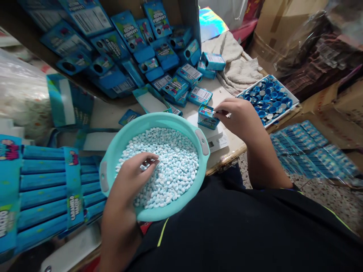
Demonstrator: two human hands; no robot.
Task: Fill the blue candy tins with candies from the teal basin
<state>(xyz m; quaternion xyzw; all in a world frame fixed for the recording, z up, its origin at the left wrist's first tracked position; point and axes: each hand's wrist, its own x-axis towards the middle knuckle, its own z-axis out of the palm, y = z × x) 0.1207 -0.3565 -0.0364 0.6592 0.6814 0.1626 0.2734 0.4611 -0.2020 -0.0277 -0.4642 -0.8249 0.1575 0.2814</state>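
My left hand is over a turquoise bowl filled with small white and pale blue candies. Its thumb and fingers are curled together just above the candies; what they hold, if anything, is hidden. My right hand is pinched at the upper edge of a small blue candy box. A small white piece, seemingly a candy, shows at its fingertips. Under that box is a white digital scale, its display partly visible.
A cardboard box of blue candy boxes stands at the back. More small boxes lie before it. A tray holds blue round caps. Packed display cartons fill the left; wrapped packs sit low right. A cloth lies behind.
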